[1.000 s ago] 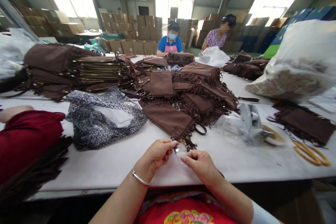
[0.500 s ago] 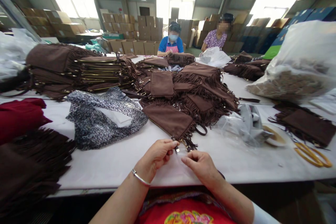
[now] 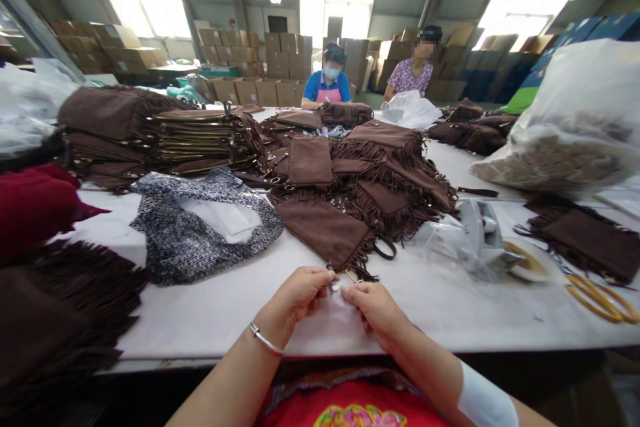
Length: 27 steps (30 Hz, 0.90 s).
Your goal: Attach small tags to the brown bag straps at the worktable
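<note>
A brown fringed pouch (image 3: pixel 325 230) lies flat on the white table, its near corner pointing towards me. At that corner, my left hand (image 3: pixel 307 293) is closed, thumb and forefinger pinching a small dark tab with a shiny metal end. Close on its right, my right hand (image 3: pixel 373 307) is closed too, fingertips against the pouch's gold clasp (image 3: pixel 353 276). A dark strap shows faintly behind the right wrist; the fingers partly hide the small parts between the hands. A dark strap loop (image 3: pixel 385 248) lies beside the fringe.
More fringed brown pouches (image 3: pixel 380 147) are heaped beyond, with a neat stack (image 3: pixel 200 140) at left. A black-and-white patterned bag (image 3: pixel 170 240) lies left; a tape dispenser (image 3: pixel 483 233) and yellow-handled scissors (image 3: pixel 600 300) lie right. Two people sit across the table.
My right hand has moved slightly left and up, closer to my left hand. The small metal-ended tab is now more covered by my fingers. The view has shifted slightly.
</note>
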Motion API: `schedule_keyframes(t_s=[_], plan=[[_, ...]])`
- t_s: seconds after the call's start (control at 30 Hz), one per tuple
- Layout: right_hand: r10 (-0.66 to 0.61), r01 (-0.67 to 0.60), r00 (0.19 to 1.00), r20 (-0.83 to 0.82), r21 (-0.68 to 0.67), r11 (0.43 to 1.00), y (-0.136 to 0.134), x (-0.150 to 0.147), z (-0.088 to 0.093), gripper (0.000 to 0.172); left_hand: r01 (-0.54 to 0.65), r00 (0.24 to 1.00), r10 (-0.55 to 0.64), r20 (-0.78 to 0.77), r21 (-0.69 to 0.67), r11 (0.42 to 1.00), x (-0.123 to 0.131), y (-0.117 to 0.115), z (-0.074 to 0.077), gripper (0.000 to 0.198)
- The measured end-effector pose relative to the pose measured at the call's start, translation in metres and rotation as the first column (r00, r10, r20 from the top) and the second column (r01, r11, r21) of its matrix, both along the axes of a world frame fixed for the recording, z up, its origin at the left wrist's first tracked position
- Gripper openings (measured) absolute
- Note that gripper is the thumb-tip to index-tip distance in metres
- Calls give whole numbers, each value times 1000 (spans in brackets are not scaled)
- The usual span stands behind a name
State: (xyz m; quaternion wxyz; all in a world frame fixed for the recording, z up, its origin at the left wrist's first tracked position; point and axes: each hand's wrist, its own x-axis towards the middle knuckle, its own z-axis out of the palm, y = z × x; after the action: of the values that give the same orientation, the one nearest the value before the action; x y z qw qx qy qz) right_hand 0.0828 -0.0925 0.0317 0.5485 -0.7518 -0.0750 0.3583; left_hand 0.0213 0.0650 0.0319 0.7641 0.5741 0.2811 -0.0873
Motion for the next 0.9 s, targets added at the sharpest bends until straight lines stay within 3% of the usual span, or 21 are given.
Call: schedule_keyframes(t_s=[0.23, 0.43, 0.57, 0.67, 0.77, 0.9], plan=[[-86, 90, 992, -97, 36, 995, 4, -14, -15, 35, -33, 995, 38, -94, 59, 998, -15, 3, 3, 52], [-104, 105, 991, -82, 11, 994, 12, -19, -5, 29, 64, 991, -53, -119, 93, 994, -33, 0, -5, 24], [-55, 54, 997, -49, -33, 998, 17, -17, -2, 28, 12, 988, 9, -153, 137, 991, -33, -3, -6, 11], [-76, 68, 990, -121, -67, 995, 21, -14, -1, 25, 15, 986, 21, -163, 216, 976, -30, -4, -3, 9], [-87, 69, 967, -239, -81, 994, 25, -12, 1, 25, 55, 990, 2, -143, 393, 918, -27, -1, -1, 10], [-37, 9, 961, -273, -101, 995, 33, -8, 7, 23, 45, 996, 12, -83, 651, 758, -17, 9, -3, 13]])
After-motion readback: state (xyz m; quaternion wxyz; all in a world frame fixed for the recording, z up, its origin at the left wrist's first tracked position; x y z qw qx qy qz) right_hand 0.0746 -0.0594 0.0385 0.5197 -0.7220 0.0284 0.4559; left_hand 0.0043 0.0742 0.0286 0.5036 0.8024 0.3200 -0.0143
